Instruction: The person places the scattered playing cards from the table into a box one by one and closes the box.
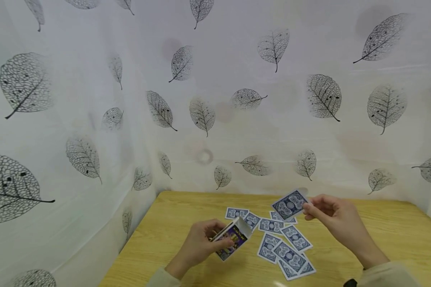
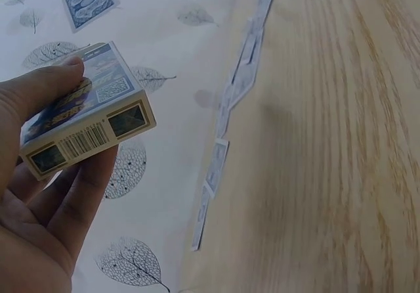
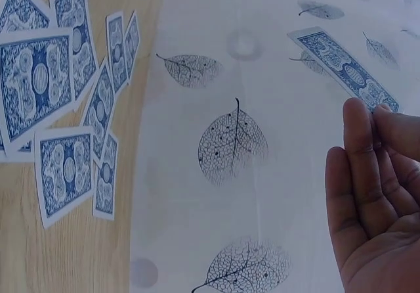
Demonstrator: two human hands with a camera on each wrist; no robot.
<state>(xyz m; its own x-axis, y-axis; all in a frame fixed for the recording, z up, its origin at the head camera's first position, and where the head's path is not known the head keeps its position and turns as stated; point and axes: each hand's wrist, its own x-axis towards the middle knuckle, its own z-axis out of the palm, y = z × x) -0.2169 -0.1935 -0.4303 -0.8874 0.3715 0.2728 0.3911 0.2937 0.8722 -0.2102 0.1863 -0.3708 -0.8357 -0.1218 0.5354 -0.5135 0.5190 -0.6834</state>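
My left hand [image 1: 201, 241] grips a purple playing card box [image 1: 233, 241], thumb on its printed face. The box is tilted, with its flap raised at the upper right; the left wrist view shows the bottom of the card box [image 2: 85, 138] with a barcode. Between thumb and fingers, my right hand [image 1: 339, 221] pinches one playing card [image 1: 290, 205], blue patterned back showing, above the table. The same card [image 3: 348, 66] appears edge-leaning in the right wrist view. Below lie several loose playing cards [image 1: 290, 255], blue backs up, some overlapping. What the box contains is hidden.
The wooden table [image 1: 158, 235] carries the scattered cards near its middle. A pale curtain [image 1: 222, 139] printed with dark leaf skeletons hangs behind the table and along its left side. A dark object [image 1: 350, 283] shows by the right sleeve at the bottom edge.
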